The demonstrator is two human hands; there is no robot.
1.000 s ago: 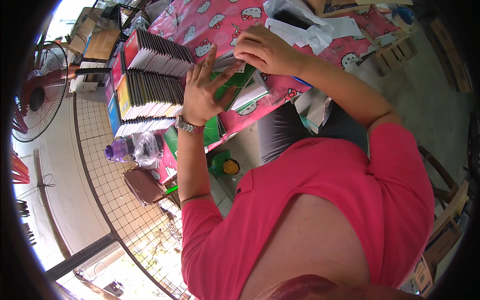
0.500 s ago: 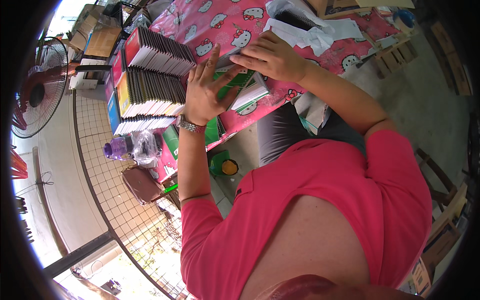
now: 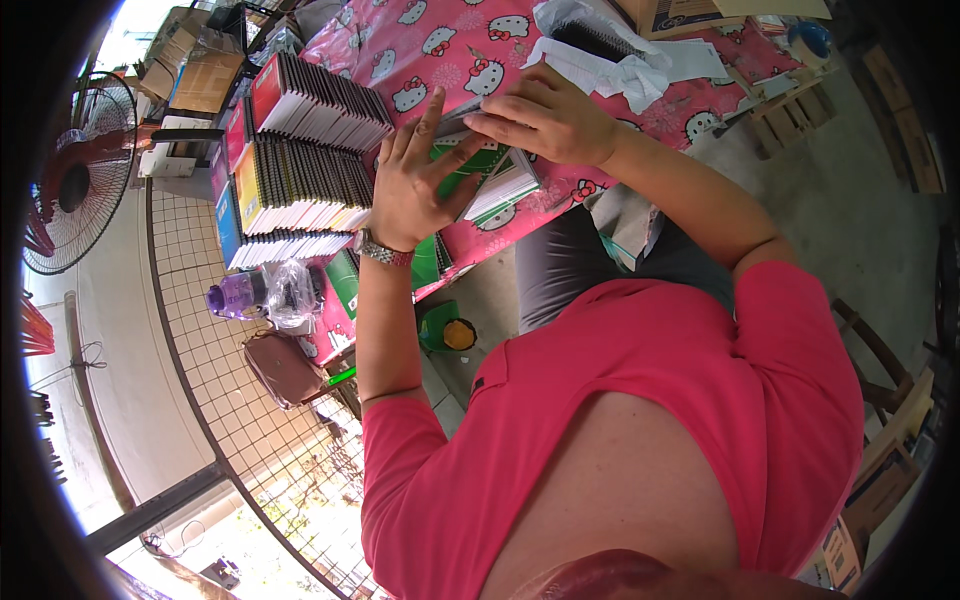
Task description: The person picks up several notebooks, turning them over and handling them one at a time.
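Observation:
A small stack of green-covered notebooks (image 3: pixel 512 190) lies at the near edge of the pink table, white page edges facing me. My left hand (image 3: pixel 422 178) rests over the top cover, its fingers stretched out and spread. At the far edge of the same stack, my right hand (image 3: pixel 545 118) is bent, with thumb and fingertips drawn together beside a thin greyish strip (image 3: pixel 458 118). What lies between those fingertips is hidden. More green notebooks (image 3: pixel 343 280) lie under and beside my left wrist.
Tall stacks of spiral notebooks (image 3: pixel 300 190) stand left of my left hand. Nearby are a purple bottle (image 3: pixel 232 298), clear plastic (image 3: pixel 291 297) and a brown bag (image 3: pixel 282 368). Crumpled white paper (image 3: pixel 640 75) holds dark coils at the far right. A fan (image 3: pixel 78 185) stands far left.
My right hand has shifted very slightly toward the right and nearer me. The left hand stays in place over the green cover.

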